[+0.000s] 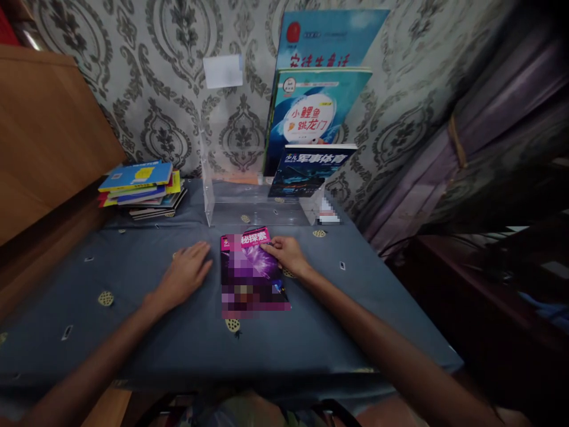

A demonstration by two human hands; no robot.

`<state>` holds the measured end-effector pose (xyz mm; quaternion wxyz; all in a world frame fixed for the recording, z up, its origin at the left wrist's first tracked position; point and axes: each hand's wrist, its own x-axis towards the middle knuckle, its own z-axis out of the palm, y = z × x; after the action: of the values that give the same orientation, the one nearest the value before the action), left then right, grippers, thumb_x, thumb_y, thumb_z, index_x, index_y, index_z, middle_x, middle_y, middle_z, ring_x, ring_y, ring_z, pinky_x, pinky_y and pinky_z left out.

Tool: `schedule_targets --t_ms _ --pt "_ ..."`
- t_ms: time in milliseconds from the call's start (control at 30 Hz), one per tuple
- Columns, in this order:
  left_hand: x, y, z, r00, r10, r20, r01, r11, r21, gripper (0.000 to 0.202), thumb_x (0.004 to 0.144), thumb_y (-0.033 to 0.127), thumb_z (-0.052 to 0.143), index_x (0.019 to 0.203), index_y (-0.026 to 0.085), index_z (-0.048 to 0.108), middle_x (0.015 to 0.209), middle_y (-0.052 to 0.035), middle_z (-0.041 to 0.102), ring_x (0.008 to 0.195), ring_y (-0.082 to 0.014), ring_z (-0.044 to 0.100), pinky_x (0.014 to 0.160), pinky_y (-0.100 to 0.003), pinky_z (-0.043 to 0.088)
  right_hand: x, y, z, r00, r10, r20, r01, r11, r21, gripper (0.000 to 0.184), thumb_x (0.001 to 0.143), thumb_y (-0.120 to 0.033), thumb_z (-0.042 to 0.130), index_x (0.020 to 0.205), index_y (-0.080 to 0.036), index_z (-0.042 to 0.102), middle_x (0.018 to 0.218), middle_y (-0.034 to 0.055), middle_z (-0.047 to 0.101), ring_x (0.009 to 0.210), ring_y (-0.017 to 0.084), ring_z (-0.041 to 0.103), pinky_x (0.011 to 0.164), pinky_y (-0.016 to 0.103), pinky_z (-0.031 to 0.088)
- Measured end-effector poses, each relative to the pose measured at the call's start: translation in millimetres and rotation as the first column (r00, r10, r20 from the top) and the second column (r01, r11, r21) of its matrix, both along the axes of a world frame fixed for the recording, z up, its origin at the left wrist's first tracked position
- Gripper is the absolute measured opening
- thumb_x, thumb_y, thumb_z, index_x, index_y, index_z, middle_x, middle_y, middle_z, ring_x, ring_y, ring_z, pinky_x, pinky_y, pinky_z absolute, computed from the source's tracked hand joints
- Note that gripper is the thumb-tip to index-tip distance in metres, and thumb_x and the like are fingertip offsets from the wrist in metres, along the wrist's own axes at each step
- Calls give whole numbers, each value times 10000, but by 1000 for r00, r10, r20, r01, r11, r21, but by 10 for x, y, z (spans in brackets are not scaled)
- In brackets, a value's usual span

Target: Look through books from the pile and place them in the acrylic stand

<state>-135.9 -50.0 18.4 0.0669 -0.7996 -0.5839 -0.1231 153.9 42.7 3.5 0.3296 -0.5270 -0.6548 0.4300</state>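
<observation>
A thin purple book (pixel 260 264) with a pink title band stands out in front of me over the table, its lower part pixelated. At its upper right edge, my right hand (pixel 288 255) pinches it between thumb and fingers. My left hand (pixel 189 270) rests on the cloth to the left, fingers stretched out, a short gap from the book. Just behind is a clear acrylic book stand (pixel 258 207). On its right side lean a dark military book (pixel 311 172), a teal carp book (pixel 317 112) and a blue book (pixel 329 38), one above another.
A pile of several books (pixel 142 181) lies at the back left, beside a wooden panel (pixel 48 124). The dark blue tablecloth (pixel 146 344) has a pineapple pattern. A white label (pixel 223 71) is at the stand's upper left. A curtain (pixel 444 142) hangs on the right.
</observation>
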Motion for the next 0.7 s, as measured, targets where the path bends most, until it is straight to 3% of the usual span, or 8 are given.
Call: schedule_targets --t_ms 67,200,267,367,467,567,700 --pt "230 120 13 996 -85 -5 85 996 13 438 1015 350 356 1365 156 534 1426 -135 570 1333 -255 517 1103 -471 408 23 -24 60 992 -32 126 21 996 88 292 868 -423 633 700 -185 611 555 -11 617 436 133 557 468 244 401" --pt "408 307 -33 996 -95 5 95 995 -13 416 1006 292 401 1370 123 508 1375 -167 601 1275 -271 562 1080 -465 420 1 -147 198 899 -139 414 -15 938 347 209 942 -320 549 925 -173 696 871 89 743 815 240 701 712 322 516" --pt "393 349 -100 995 -82 57 82 997 -6 471 997 290 423 1428 101 429 1304 -179 641 1205 -274 608 1039 -449 454 -113 -218 237 873 -50 486 -187 884 428 224 964 -269 513 1058 -173 692 1063 115 737 1004 253 684 857 359 526" --pt "344 360 -205 985 -88 148 80 995 60 629 989 311 444 1534 97 216 1269 -185 655 1158 -284 633 1009 -455 473 -385 -282 224 805 225 549 -504 747 434 330 974 -234 504 1270 -151 621 1347 141 632 1277 238 565 1079 386 443" --pt "323 347 -252 977 -107 186 88 991 105 736 987 314 452 1572 137 41 1320 -173 630 1175 -287 622 999 -459 474 -599 -268 146 722 347 598 -643 655 397 449 996 -247 461 1415 -89 504 1488 178 501 1419 245 423 1198 443 312" --pt "330 339 -239 981 -100 169 85 991 99 767 988 323 459 1573 139 -2 1330 -171 625 1187 -297 607 984 -461 476 -600 -187 49 708 339 620 -647 663 376 508 1017 -327 423 1465 -88 447 1526 188 445 1465 264 346 1216 508 264" --pt "342 339 -202 986 -77 149 67 995 68 757 990 347 460 1570 141 19 1345 -166 616 1199 -309 590 990 -479 465 -348 -64 -36 734 253 630 -572 730 373 541 1028 -411 381 1481 -120 434 1547 180 409 1475 277 323 1209 550 252"
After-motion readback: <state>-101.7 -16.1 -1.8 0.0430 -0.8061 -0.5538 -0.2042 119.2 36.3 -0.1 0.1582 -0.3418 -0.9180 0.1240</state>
